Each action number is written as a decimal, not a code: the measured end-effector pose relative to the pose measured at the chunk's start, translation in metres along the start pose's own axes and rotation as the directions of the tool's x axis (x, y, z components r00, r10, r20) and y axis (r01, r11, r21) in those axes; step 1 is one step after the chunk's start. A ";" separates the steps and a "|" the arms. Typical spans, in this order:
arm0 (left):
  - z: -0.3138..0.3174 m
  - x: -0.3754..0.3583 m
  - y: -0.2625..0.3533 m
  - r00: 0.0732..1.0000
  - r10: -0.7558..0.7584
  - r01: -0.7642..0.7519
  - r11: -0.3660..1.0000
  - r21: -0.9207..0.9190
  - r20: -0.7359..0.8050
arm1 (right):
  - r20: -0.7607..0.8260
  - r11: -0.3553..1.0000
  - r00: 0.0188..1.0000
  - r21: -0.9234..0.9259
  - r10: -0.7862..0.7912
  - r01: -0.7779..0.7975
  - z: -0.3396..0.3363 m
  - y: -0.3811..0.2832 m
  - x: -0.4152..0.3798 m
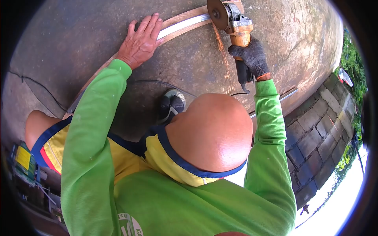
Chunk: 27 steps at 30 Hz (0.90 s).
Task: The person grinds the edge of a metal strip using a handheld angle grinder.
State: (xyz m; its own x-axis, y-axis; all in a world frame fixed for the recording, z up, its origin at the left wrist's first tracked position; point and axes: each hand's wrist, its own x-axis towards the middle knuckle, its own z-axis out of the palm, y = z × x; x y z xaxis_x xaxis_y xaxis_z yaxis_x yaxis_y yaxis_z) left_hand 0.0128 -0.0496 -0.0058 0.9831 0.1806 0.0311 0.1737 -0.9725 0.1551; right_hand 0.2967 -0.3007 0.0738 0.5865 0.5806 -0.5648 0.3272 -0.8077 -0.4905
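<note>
My right hand (252,57), in a dark knit glove, is wrapped around the yellow and black body of an angle grinder (240,35). The grinder's disc (218,15) stands on edge at the far end of a shiny metal strip (183,25). Orange sparks (221,45) stream from there towards me. Bare and with its fingers stretched out, my left hand (141,41) lies flat across the strip and the long wooden board (169,38) under it. Exactly where the disc touches the metal is hard to make out.
The board rests on a stained concrete floor (275,23). A black cord (161,82) runs behind my shoe (172,103). Another metal length (288,94) lies beyond my right forearm. Concrete blocks (319,137) stand on the right; a green and yellow box (23,159) is at left.
</note>
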 end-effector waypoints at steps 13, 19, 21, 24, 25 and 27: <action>-0.001 0.001 -0.002 1.000 -0.011 0.011 0.999 -0.032 0.008 | 0.016 0.995 1.000 0.095 0.016 -0.018 0.001 -0.001 -0.005; -0.001 0.002 -0.001 1.000 0.002 -0.003 1.000 -0.021 -0.008 | 0.019 0.998 0.999 0.055 0.039 -0.040 -0.002 -0.002 -0.014; 0.000 0.001 -0.002 1.000 0.014 -0.015 1.000 -0.011 -0.025 | 0.021 0.997 0.998 0.043 0.059 -0.060 0.000 -0.001 -0.016; 0.002 0.000 -0.002 0.999 0.017 -0.017 1.000 -0.008 -0.028 | 0.024 0.997 0.998 0.057 0.052 -0.054 0.001 0.004 -0.013; 0.002 0.000 -0.002 1.000 0.015 -0.015 1.000 -0.012 -0.024 | 0.015 0.997 0.999 0.053 0.046 -0.046 0.001 0.003 -0.014; 0.002 0.001 -0.002 1.000 0.004 -0.004 1.000 -0.018 -0.008 | 0.008 0.998 0.999 0.052 0.045 -0.045 0.001 0.002 -0.014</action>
State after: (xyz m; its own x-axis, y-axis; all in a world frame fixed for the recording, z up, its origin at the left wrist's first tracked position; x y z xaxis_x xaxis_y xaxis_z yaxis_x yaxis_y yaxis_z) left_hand 0.0132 -0.0476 -0.0078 0.9833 0.1777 0.0401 0.1684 -0.9705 0.1726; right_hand 0.2885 -0.3104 0.0806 0.5943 0.5445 -0.5918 0.2614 -0.8268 -0.4981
